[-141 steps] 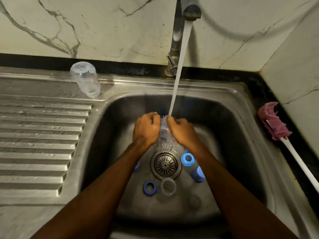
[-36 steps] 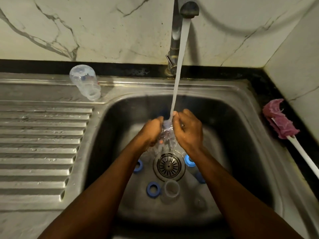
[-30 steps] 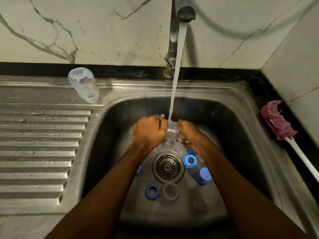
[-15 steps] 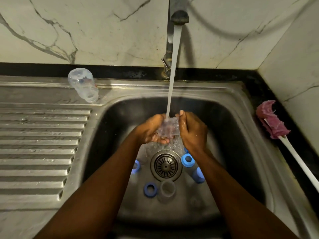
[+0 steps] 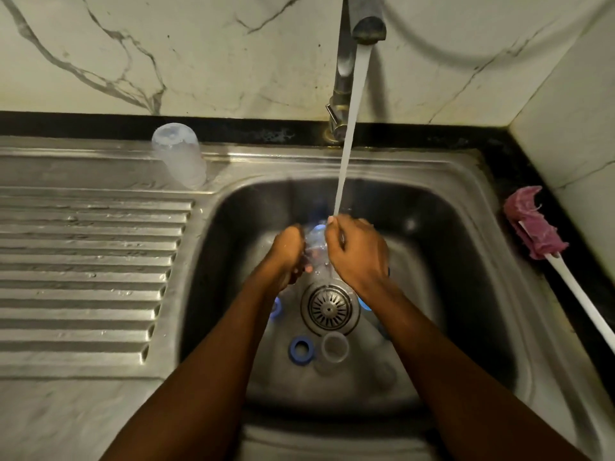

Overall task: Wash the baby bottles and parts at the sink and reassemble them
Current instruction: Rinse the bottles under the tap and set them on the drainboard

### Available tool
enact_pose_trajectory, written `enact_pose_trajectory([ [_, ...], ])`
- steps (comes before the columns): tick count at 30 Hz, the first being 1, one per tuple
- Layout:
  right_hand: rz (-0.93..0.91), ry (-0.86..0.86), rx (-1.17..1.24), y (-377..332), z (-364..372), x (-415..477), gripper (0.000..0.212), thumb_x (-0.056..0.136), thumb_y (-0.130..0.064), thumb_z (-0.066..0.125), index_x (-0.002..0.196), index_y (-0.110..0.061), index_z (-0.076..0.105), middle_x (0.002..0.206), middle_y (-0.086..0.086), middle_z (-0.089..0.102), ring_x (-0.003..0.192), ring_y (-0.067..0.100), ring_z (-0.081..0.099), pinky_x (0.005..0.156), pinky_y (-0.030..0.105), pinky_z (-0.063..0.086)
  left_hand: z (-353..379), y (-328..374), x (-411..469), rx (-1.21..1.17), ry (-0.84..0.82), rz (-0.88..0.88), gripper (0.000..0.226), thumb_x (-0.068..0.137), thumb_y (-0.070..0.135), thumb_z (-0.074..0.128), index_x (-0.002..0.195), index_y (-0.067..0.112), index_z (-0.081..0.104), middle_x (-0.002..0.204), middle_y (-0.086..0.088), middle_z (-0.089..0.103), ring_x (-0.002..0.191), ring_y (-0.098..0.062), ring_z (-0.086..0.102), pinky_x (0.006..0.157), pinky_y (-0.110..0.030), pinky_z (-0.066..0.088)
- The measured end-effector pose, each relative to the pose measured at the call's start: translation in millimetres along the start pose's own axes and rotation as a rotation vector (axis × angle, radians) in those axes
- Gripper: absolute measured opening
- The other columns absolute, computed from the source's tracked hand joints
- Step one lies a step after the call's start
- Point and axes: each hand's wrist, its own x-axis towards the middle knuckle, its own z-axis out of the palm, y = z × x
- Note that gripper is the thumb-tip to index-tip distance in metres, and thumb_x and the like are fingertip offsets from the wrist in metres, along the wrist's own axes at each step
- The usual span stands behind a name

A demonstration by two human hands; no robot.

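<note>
clear plastic bottle part (image 5: 314,241), blurred under running water (image 5: 350,128), gripped between curled left hand (image 5: 288,253) and right hand (image 5: 357,253), blue plastic ring (image 5: 363,303) half hidden behind right wrist

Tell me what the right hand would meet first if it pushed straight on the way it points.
The clear bottle part, which the right hand grips; right behind it, the left hand, though depth is unclear.
</note>
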Motion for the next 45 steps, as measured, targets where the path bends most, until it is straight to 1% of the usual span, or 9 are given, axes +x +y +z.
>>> enact_pose_trajectory([
  [2, 0.011, -0.058, -0.011, 1.0, 0.4, 3.1, 0.025, 0.099, -0.029, 0.044, 0.087, -0.019, 0.064, 0.074, 0.002, 0.06, 0.068, 0.015, 0.046, 0.063, 0.027, 0.032, -1.8, -3.6, 4.7, 0.022, 0.02, 0.052, 0.04, 0.103, 0.03, 0.033, 0.078, 0.012, 0.057, 0.069, -0.008, 0.061, 0.033, -0.006, 0.049, 0.035, -0.014, 0.032],
  [7, 0.831, -0.356, 0.664, -19.5, 8.3, 15.5, 0.026, 0.098, -0.029, 0.04, 0.082, -0.023, 0.059, 0.064, -0.001, 0.051, 0.05, 0.014, 0.045, 0.045, 0.022, 0.035, -10.9, -7.0, -3.7, 0.273, 0.369, 0.333, 0.035, 0.1, 0.032, 0.044, 0.074, 0.013, 0.059, 0.068, -0.004, 0.06, 0.066, -0.019, 0.057, 0.06, -0.026, 0.038],
  [11, 0.904, -0.413, 0.737, -25.4, 3.2, 14.2, 0.031, 0.1, -0.036, 0.036, 0.101, -0.019, 0.061, 0.061, -0.001, 0.048, 0.043, 0.009, 0.035, 0.037, 0.019, 0.025, -17.5, -2.1, -12.9, 0.26, 0.368, 0.417, 0.027, 0.097, 0.042, 0.05, 0.086, 0.02, 0.063, 0.072, 0.004, 0.061, 0.07, -0.015, 0.059, 0.062, -0.024, 0.041],
  [17, 0.694, -0.22, 0.447, -17.4, 0.6, -5.4, 0.034, 0.098, -0.045, 0.041, 0.091, -0.021, 0.063, 0.088, 0.004, 0.066, 0.079, 0.023, 0.062, 0.066, 0.031, 0.048, -35.5, 5.5, -28.6, -0.076, 0.317, 0.34, 0.057, 0.073, 0.06, 0.076, 0.112, 0.026, 0.052, 0.102, 0.007, 0.062, 0.093, -0.014, 0.061, 0.086, -0.034, 0.053],
  [21, 0.507, -0.186, 0.269, -24.2, -14.8, -23.6, 0.023, 0.098, -0.028, 0.048, 0.081, -0.021, 0.062, 0.079, -0.006, 0.062, 0.073, 0.011, 0.057, 0.057, 0.022, 0.039, -45.5, 2.5, -43.7, 0.151, 0.213, 0.407, 0.052, 0.063, 0.046, 0.087, 0.104, 0.029, 0.06, 0.102, 0.009, 0.065, 0.094, -0.009, 0.062, 0.081, -0.027, 0.05],
  [30, 0.358, -0.286, 0.399, -61.8, -24.9, -14.5, 0.025, 0.093, -0.008, 0.053, 0.096, -0.028, 0.069, 0.096, -0.012, 0.066, 0.095, 0.012, 0.062, 0.08, 0.023, 0.047, -83.6, 9.0, -77.5, 0.317, 0.229, 0.515, 0.076, 0.074, 0.028, 0.085, 0.141, 0.022, 0.051, 0.139, -0.007, 0.048, 0.126, -0.022, 0.049, 0.097, -0.021, 0.034],
  [33, 0.332, -0.318, 0.376, -76.5, -27.5, -12.0, 0.03, 0.091, -0.005, 0.053, 0.102, -0.026, 0.07, 0.105, -0.004, 0.07, 0.098, 0.016, 0.064, 0.084, 0.029, 0.052, -101.3, 11.7, -90.1, 0.234, 0.313, 0.527, 0.071, 0.071, 0.027, 0.086, 0.135, 0.019, 0.055, 0.133, -0.003, 0.058, 0.119, -0.016, 0.056, 0.097, -0.022, 0.04],
  [41, 0.244, -0.368, 0.431, -134.1, -29.8, 0.0, 0.041, 0.086, 0.009, 0.053, 0.118, -0.013, 0.066, 0.119, 0.0, 0.065, 0.106, 0.007, 0.056, 0.08, 0.003, 0.037, -163.1, 13.3, -109.2, 0.143, 0.469, 0.584, 0.07, 0.067, 0.022, 0.089, 0.13, 0.014, 0.061, 0.126, -0.007, 0.061, 0.111, -0.022, 0.06, 0.096, -0.042, 0.052],
  [45, 0.221, -0.301, 0.402, -156.2, -30.0, 10.1, 0.033, 0.089, 0.001, 0.054, 0.116, -0.013, 0.068, 0.113, 0.002, 0.067, 0.102, 0.014, 0.059, 0.079, 0.012, 0.038, -195.0, 15.6, -105.7, 0.126, 0.537, 0.563, 0.073, 0.069, 0.022, 0.088, 0.134, 0.011, 0.057, 0.126, -0.006, 0.06, 0.111, -0.022, 0.06, 0.096, -0.042, 0.051],
])
